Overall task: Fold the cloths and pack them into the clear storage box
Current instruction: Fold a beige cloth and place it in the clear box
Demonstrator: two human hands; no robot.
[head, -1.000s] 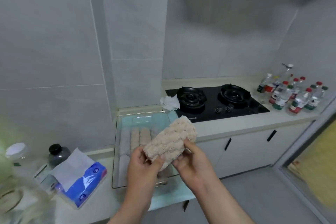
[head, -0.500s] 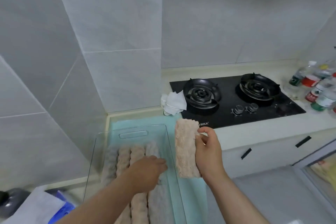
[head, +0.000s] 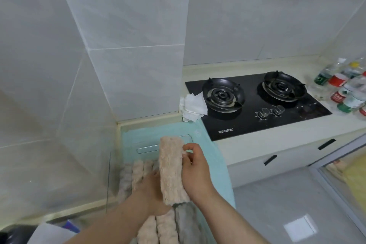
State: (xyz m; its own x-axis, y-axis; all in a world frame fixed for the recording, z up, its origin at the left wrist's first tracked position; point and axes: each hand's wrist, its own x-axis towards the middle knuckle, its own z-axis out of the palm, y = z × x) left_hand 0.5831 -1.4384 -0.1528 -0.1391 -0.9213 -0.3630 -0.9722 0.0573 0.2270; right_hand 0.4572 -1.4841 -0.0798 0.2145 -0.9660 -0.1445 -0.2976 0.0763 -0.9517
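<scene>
- Your right hand (head: 195,172), centre-bottom of frame, grips the folded cloth (head: 172,168) by its right edge: thumb + fingers curled, pinching it near the top.
- The cloth is beige and fluffy, a long narrow strip. It's held upright over the clear box (head: 108,180), approx mid-box, not yet down among the others.
- Your left hand (head: 150,192) is lower-centre, inside the box, on the packed cloths (head: 137,172). Its fingers run behind the held cloth, so can't tell if they're spread or curled.
- Packed cloths: beige rolls side by side, lengthwise. One grey roll (head: 186,222) is on the right side, just below the held cloth.
- The box sits on a teal mat (head: 217,164) on the counter (head: 247,144), bottom-centre, in the wall corner.
- Right of centre: black 2-burner hob (head: 257,105), w/ a white rag (head: 193,108) touching its left edge.
- Far right edge: a bunch of bottles (head: 346,89).
</scene>
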